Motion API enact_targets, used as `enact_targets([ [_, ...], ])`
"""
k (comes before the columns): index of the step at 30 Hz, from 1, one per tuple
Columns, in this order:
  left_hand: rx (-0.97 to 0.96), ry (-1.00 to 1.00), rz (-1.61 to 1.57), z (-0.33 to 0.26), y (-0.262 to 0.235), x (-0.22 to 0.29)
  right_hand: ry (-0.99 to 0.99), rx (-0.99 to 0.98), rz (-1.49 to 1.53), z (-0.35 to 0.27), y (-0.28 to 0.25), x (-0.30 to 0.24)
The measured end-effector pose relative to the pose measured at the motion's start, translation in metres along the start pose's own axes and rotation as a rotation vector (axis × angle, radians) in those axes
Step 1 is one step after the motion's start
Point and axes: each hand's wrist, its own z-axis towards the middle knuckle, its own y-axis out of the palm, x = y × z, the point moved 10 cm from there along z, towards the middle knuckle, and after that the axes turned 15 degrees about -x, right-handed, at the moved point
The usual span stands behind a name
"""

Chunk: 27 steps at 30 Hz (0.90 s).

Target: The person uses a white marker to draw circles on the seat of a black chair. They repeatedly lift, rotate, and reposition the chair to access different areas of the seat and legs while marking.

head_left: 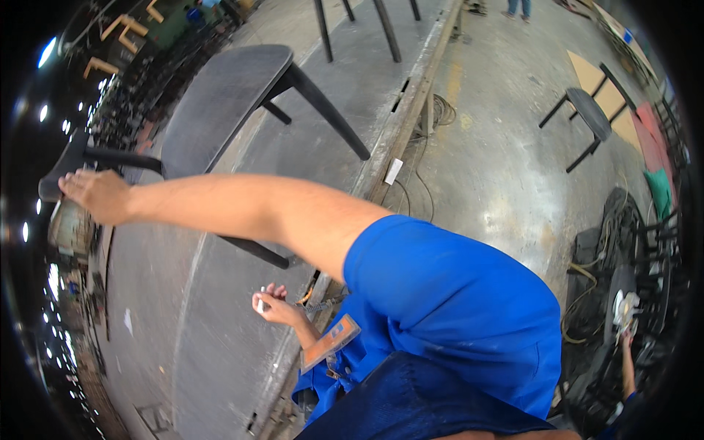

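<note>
In the head view, the black chair (220, 103) is on the grey table (220, 323). The right hand (103, 196) lies over the chair's backrest (55, 176); its grip's firmness I cannot tell. Below the chair, the left hand (279, 306) pinches a small white stick (261, 302). The chair looks stiff, fairly light, best held by backrest or seat edge: smooth, dark, probably wood, with rounded corners and tapering legs.

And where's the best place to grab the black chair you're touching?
Probably the backrest, from the person's side. It stands apart from the seat, with a gap between, so hands should curl round it easily; the right hand is on it.
</note>
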Motion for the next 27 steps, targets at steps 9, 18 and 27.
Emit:
enact_targets([
  [9, 0.136, 0.089, 0.064, 0.067, -0.019, 0.003, 0.239, -0.072, 0.122, -0.272, -0.125, 0.048],
  [18, 0.131, -0.035, -0.066, 0.183, -0.017, -0.115, 0.852, -0.232, 0.061, -0.439, -0.19, 0.244],
  [27, 0.444, -0.117, 0.002, 0.145, -0.02, -0.115, 0.929, -0.206, 0.292, -0.448, -0.186, 0.29],
])
